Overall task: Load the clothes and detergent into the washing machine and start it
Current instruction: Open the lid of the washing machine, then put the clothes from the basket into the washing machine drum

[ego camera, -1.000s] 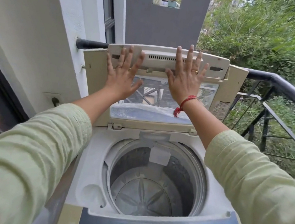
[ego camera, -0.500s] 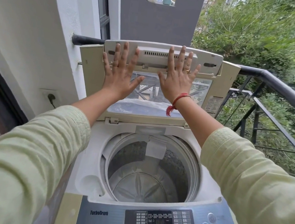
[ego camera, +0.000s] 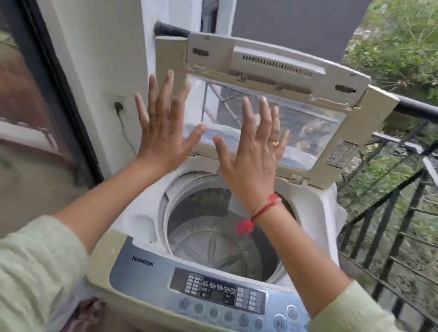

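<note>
lid [ego camera: 279, 70] stood upright behind the empty drum [ego camera: 218, 239] | left hand [ego camera: 165, 130] and right hand [ego camera: 253, 156] spread flat, nothing held, before the lid | clothes [ego camera: 87, 316] glimpsed low, nearer the left hand

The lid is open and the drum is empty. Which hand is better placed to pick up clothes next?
Probably left. The left hand is open, and pinkish cloth lies low left of the washing machine. The open right hand is farther away.
</note>
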Available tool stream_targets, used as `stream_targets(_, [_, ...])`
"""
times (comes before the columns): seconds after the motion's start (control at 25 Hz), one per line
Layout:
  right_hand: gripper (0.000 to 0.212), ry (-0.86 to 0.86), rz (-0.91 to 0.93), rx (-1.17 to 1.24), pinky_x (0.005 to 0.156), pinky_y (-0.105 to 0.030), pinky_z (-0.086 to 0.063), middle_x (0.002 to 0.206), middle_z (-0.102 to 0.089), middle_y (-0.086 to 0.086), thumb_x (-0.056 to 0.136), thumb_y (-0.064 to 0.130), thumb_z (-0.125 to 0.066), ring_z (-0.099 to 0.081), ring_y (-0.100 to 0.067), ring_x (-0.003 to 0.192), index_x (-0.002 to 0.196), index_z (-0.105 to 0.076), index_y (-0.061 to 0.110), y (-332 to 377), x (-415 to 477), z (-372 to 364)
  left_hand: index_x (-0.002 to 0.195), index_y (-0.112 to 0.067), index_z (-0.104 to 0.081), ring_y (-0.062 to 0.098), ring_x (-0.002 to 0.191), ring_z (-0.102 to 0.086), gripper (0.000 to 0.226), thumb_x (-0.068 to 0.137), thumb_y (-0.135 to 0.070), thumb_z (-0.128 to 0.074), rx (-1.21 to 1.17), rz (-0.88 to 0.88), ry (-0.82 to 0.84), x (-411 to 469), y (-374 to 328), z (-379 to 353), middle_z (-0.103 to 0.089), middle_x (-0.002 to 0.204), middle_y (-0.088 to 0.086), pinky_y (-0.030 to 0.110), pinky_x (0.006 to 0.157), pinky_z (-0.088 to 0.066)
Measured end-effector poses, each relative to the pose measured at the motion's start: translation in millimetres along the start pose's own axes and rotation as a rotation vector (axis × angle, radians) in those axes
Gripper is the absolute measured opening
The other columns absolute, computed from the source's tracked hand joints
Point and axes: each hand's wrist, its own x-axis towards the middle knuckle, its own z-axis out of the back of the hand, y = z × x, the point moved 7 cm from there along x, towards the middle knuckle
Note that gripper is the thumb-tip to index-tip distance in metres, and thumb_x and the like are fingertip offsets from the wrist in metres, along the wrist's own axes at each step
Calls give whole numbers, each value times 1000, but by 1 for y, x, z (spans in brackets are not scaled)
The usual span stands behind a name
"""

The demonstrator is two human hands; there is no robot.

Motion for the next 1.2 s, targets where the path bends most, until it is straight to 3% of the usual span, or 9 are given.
stream_targets(0.2, [68,308,33,242,114,-56,-13,155,-22,-8,88,56,-41,-12,-29,145,146,-28,21,48,-93,-46,145,-15,-22,38,143,3,71,88,-51,-43,117,410,41,-148,56,61,-8,156,16,63,108,-1])
stream_targets(0.4, [67,484,147,449,113,-55,-19,153,-26,-12,89,56,-36,-16,-33,143,145,-31,19,122,-148,-76,142,-15,-31,36,143,1,67,85,-49,-41,265,641,82,-274,93,130,-13,155,14,67,108,-7])
stream_targets(0.64, [60,549,224,557,117,-44,-18,151,-27,-14,93,44,-48,-17,-32,142,143,-34,15,200,-184,-107,135,-13,-40,39,142,-9,64,78,-42,-43,279,836,103,-372,156,185,-27,149,16,66,107,-14])
stream_targets(0.8, [56,577,244,583,113,-38,-19,149,-29,-15,93,40,-49,-20,-32,141,140,-36,14,267,-208,-154,130,-12,-44,39,139,-17,60,78,-41,-46,205,833,174,-410,226,195,-36,142,18,64,107,-22])
stream_targets(0.92, [52,662,203,524,110,-38,-24,147,-31,-16,93,37,-53,-27,-32,138,138,-38,15,309,-236,-216,128,-11,-49,39,139,-22,60,78,-44,-44,151,894,324,-443,300,186,-39,141,18,62,105,-22])
stream_targets(1.08, [55,931,86,344,102,-48,-38,147,-30,-17,93,41,-50,-37,-37,130,139,-39,14,324,-286,-320,129,-10,-50,40,138,-25,56,79,-34,-54,123,984,620,-496,395,151,-40,142,18,62,105,-23])
stream_targets(1.2, [61,1026,44,219,104,-49,-36,146,-31,-20,92,48,-43,-36,-39,131,141,-37,12,314,-323,-380,130,-13,-45,40,137,-28,60,75,-36,-49,48,866,851,-527,436,107,-43,140,18,62,105,-24])
